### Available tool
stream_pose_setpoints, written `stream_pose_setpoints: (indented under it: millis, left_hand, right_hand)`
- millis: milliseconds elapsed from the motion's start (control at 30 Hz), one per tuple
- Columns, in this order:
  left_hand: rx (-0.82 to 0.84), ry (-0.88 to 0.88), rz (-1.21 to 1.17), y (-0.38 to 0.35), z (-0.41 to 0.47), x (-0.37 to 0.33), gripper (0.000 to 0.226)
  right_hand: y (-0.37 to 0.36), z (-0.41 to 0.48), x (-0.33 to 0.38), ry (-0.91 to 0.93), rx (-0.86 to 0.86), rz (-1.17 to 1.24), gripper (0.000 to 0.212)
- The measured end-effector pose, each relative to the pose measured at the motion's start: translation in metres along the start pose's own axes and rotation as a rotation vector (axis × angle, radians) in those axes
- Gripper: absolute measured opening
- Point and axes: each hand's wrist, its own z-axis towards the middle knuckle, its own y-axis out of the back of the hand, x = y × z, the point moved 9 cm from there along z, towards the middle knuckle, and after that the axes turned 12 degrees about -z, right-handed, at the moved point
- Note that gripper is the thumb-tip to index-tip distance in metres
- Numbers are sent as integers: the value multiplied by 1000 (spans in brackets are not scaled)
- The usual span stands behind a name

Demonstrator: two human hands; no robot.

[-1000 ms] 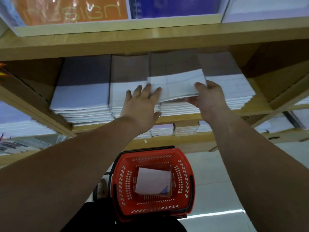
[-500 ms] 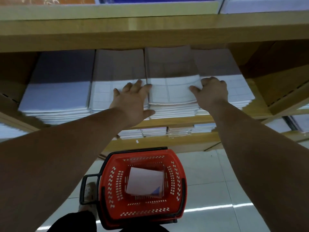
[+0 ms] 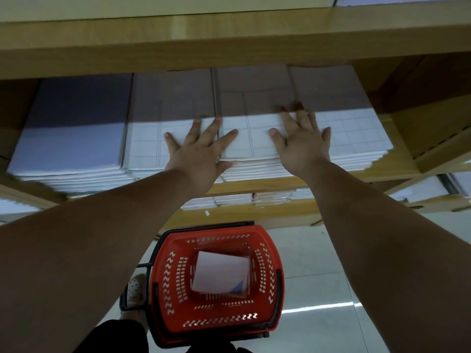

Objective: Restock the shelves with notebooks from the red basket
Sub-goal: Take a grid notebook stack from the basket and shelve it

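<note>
Head, left hand [image 3: 197,152], right hand [image 3: 304,146], pressing notebooks [image 3: 252,142]

In front of you stands wooden shelving [image 3: 420,118] in a light, yellowish finish. Its upper board [image 3: 229,39] crosses the whole top of your view and throws a shadow over the back half of the level beneath. A lower board [image 3: 254,216] runs below that. Under you lies a floor [image 3: 311,271] of pale, glossy tiles with thin dark joints, and a bright streak of reflected light [image 3: 321,307] runs across it.
</note>
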Motion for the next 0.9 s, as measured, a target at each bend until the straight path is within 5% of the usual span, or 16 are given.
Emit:
stream_pose_setpoints:
  millis: [200, 433, 900]
  left_hand:
    - [65, 26, -5, 9, 4, -5, 70]
    - [44, -53, 25, 32, -53, -15, 87]
    - [133, 9, -33, -10, -202, 41, 86]
  right_hand:
    - [7, -3, 2, -28, 142, -57, 65]
    - [28, -90, 35, -9, -22, -68, 67]
    - [-28, -241, 94, 114, 268, -190, 70]
